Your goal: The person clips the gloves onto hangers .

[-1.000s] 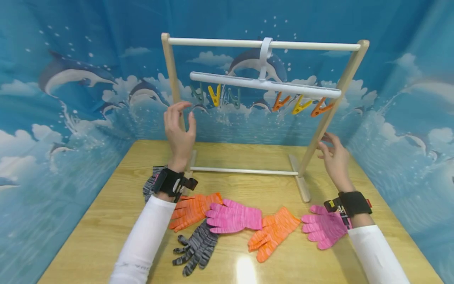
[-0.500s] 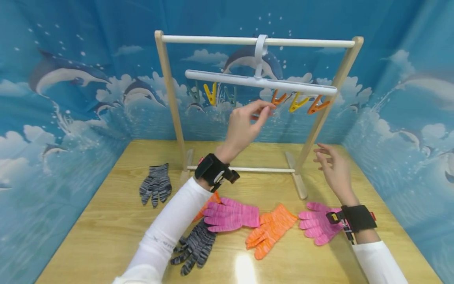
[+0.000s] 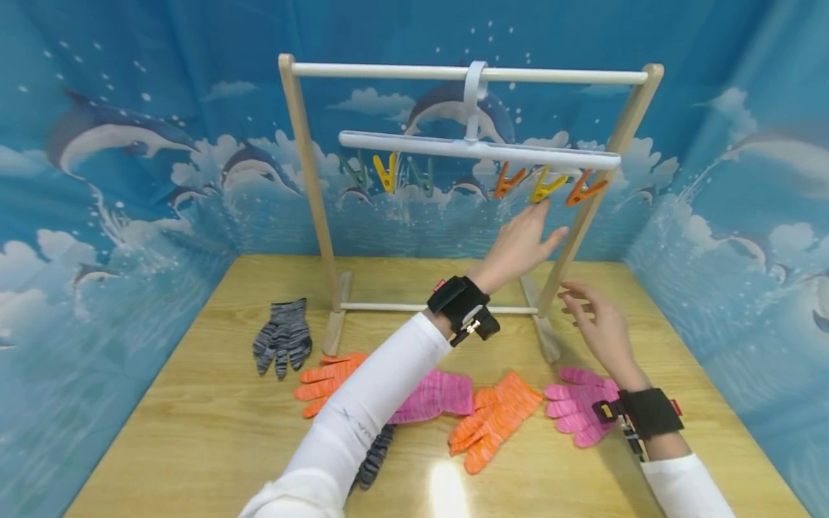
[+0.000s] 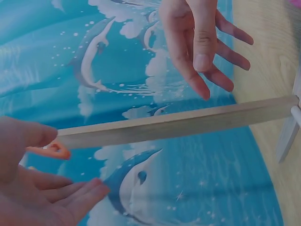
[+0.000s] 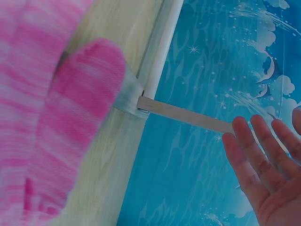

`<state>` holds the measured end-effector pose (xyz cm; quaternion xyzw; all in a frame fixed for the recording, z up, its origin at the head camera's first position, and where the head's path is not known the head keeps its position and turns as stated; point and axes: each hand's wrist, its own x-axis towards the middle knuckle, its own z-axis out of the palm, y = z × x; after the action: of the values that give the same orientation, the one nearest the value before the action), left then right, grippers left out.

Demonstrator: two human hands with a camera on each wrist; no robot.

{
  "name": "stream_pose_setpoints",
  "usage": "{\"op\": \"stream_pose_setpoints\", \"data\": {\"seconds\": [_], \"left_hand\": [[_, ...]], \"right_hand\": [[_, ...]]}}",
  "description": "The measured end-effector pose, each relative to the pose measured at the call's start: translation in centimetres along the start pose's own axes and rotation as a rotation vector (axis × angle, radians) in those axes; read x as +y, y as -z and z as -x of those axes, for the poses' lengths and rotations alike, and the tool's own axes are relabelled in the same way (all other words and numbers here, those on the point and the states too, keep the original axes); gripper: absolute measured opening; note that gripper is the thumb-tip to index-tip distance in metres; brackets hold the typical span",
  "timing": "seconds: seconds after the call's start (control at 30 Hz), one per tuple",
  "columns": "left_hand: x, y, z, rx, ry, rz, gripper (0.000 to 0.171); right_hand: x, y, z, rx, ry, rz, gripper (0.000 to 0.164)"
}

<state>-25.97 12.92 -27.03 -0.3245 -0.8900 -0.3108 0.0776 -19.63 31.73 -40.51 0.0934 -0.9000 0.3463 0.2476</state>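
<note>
In the head view my left hand (image 3: 518, 244) is raised under the right half of the white hanger (image 3: 479, 149), thumb spread, its fingertips just below a yellow clothespin (image 3: 546, 187). Orange clothespins (image 3: 508, 180) hang on either side of that one. The left wrist view shows the thumb and fingers apart, with part of an orange clothespin (image 4: 54, 150) behind the thumb. My right hand (image 3: 599, 327) hovers beside the right wooden post (image 3: 586, 223), fingers loosely bent and holding nothing. Below its wrist lies a pink glove (image 3: 579, 406).
A wood-and-white rack (image 3: 311, 180) carries the hanger. Green clothespins (image 3: 424, 178) and another yellow clothespin (image 3: 386, 173) hang at left. On the table (image 3: 194, 432) lie grey-black gloves (image 3: 285, 338), orange gloves (image 3: 495, 421) and another pink glove (image 3: 437, 396), partly behind the left sleeve.
My left hand has swept right, from beside the left post past the hanger's middle to under the yellow clothespin. The right hand has dropped slightly and stays beside the right post.
</note>
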Motion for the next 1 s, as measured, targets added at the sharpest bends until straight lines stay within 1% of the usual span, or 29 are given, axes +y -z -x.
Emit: {"op": "stream_pose_setpoints", "data": {"seconds": [0.1, 0.23, 0.4, 0.5, 0.63, 0.8, 0.9, 1.0], "left_hand": [[0.6, -0.7, -1.0, 0.024, -0.017, 0.017, 0.063], [1.4, -1.1, -1.8, 0.059, -0.038, 0.054, 0.062], [2.0, -1.5, -2.3, 0.156, -0.061, 0.115, 0.060], [2.3, -1.7, -2.5, 0.204, -0.058, 0.138, 0.057], [2.7, -1.7, -2.5, 0.241, -0.072, 0.162, 0.051], [3.5, -1.4, -2.5, 0.271, -0.123, 0.160, 0.045], [4.1, -1.3, -2.4, 0.291, -0.162, 0.159, 0.037], [4.6, -1.2, -2.3, 0.310, -0.191, 0.195, 0.027]], "right_hand": [[0.3, 0.1, 0.5, 0.001, -0.004, 0.018, 0.031], [0.5, 0.4, 1.0, 0.001, -0.021, 0.042, 0.030], [0.7, 1.0, 1.8, -0.015, -0.035, 0.064, 0.031], [1.0, 1.6, 2.2, -0.025, -0.063, 0.078, 0.032], [1.4, 2.5, 2.7, -0.042, -0.087, 0.116, 0.033], [2.1, 3.6, 3.6, -0.093, -0.079, 0.180, 0.038], [2.7, 4.1, 4.4, -0.124, -0.082, 0.212, 0.040], [3.3, 4.6, 5.1, -0.150, -0.084, 0.250, 0.039]]}}
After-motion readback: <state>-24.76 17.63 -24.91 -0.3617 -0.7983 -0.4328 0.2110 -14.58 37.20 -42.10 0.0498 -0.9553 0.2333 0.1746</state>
